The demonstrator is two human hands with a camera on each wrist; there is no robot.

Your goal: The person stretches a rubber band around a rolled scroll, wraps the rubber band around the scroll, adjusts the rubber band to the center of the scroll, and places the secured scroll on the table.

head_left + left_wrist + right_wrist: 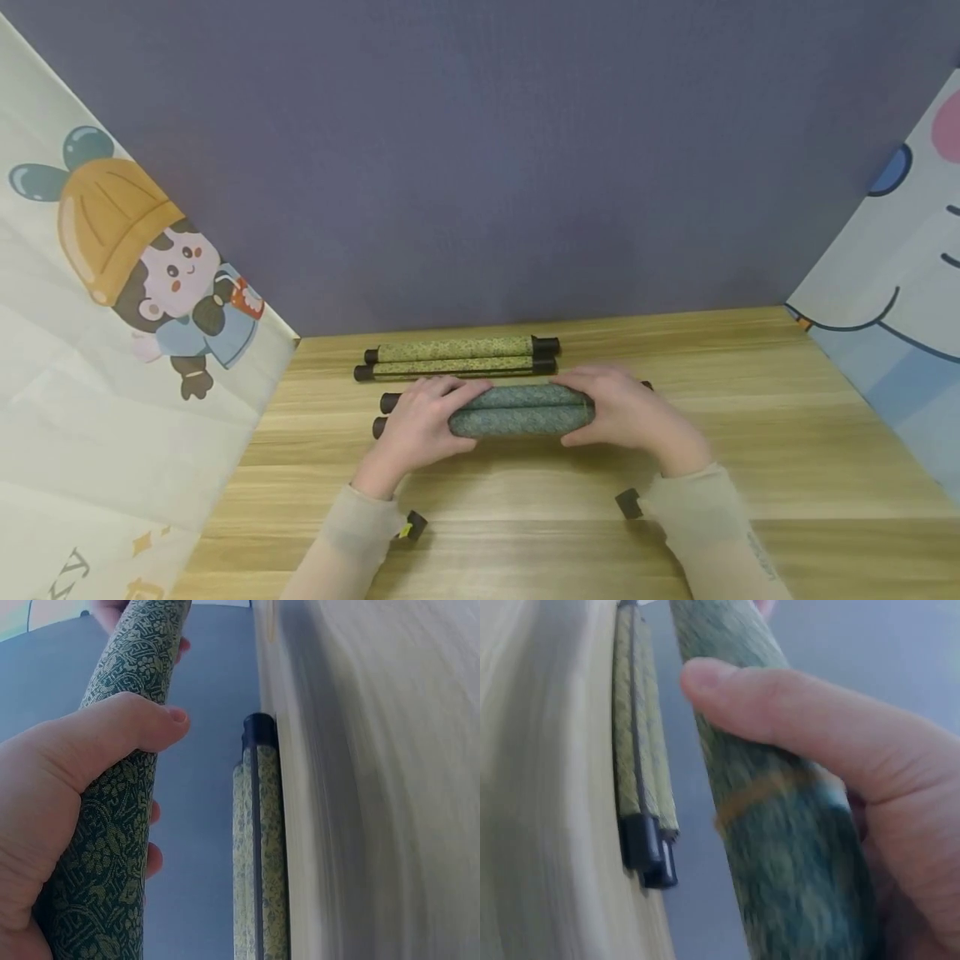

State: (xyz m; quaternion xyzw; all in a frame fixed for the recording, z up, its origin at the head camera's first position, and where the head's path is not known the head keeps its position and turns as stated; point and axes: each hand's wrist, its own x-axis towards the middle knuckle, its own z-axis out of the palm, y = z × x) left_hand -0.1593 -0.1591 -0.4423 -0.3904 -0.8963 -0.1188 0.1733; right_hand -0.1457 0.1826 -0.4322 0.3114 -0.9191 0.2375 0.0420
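A pair of dark green patterned scrolls with dark end knobs lies side by side between both hands, raised off the table. My left hand grips their left part, thumb across the near side and fingers round the far side. Around the right part curls my right hand, its thumb pressed along the fabric. Close to that hand a tan band crosses the green scroll. Behind them, two yellow-green patterned scrolls with black knobs rest on the table, untouched.
The wood-grain table runs back to a blue-grey panel. Pale printed sheets with cartoon figures flank it; one figure wears an orange hat. A small dark block sits at my right cuff, another at my left.
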